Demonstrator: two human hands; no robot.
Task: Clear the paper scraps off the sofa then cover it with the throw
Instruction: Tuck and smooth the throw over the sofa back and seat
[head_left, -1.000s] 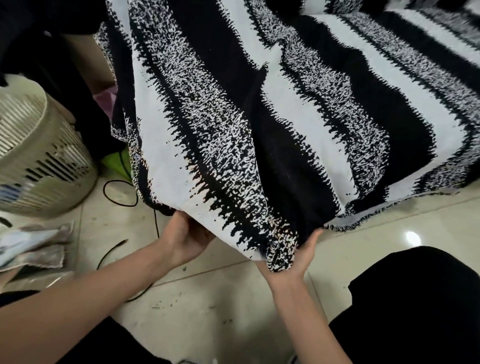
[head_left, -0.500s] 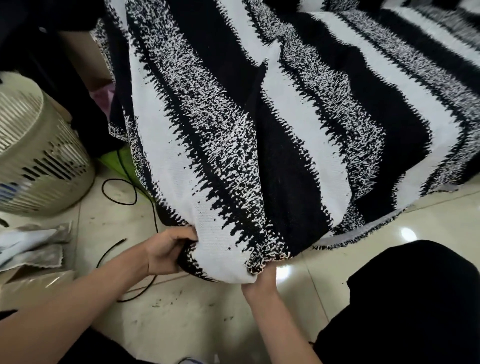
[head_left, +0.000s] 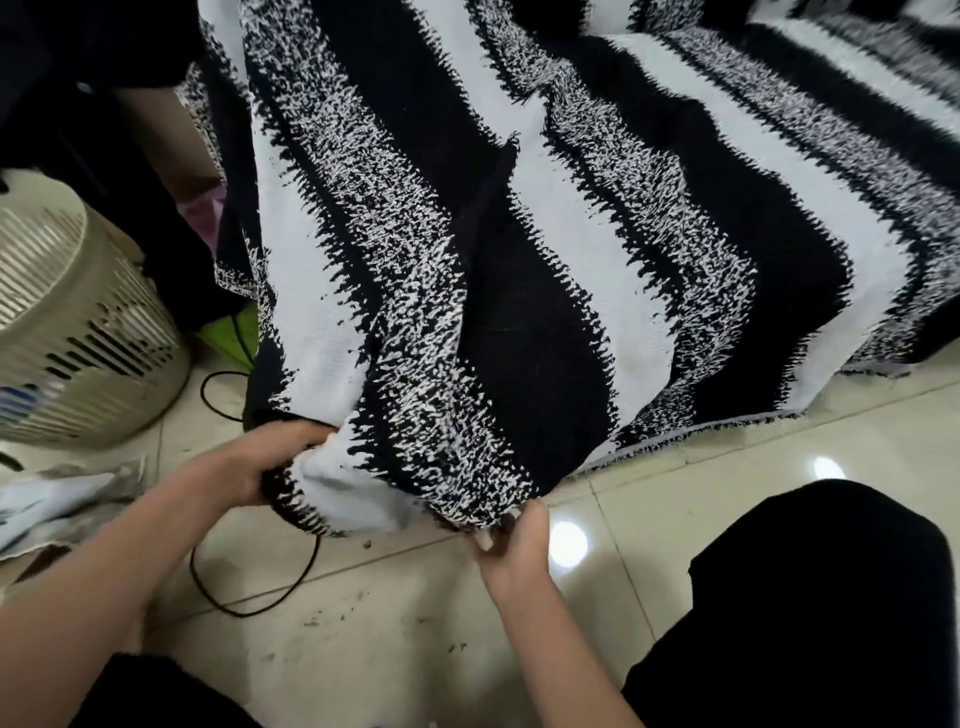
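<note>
- Glossy cream tile floor (head_left: 675, 525), scuffed and speckled with dark crumbs in the near middle; a bright lamp glare (head_left: 569, 543) sits on one tile.
- Black-and-white striped throw (head_left: 545, 249) fills the upper frame. It is draped over a bulky form, falls in wavy folds, and its hem reaches the floor at right. The sofa beneath it is hidden.
- Left hand (head_left: 249, 467): fingers curled round a bunched lower corner of the throw, gripping it just above the floor.
- Right hand (head_left: 514, 545): comes up from below and pinches the hem where the speckled stripe ends. The hands are apart, with a short span of hem sagging between them.
- Slotted beige laundry basket (head_left: 88, 338) stands at left on the floor, near the throw's left edge but not touching it.
- Thin black cable (head_left: 260, 592) loops over the tiles below the left hand and runs back under the throw.
- Crumpled whitish scraps (head_left: 57, 501) lie at far left, just below the basket; paper or plastic, cannot tell.
- Green item (head_left: 231, 332) and pink item (head_left: 205, 213) are wedged between basket and throw, both mostly hidden.
- The person's knee in black cloth (head_left: 810, 597) takes up the lower right, close beside the right forearm.
</note>
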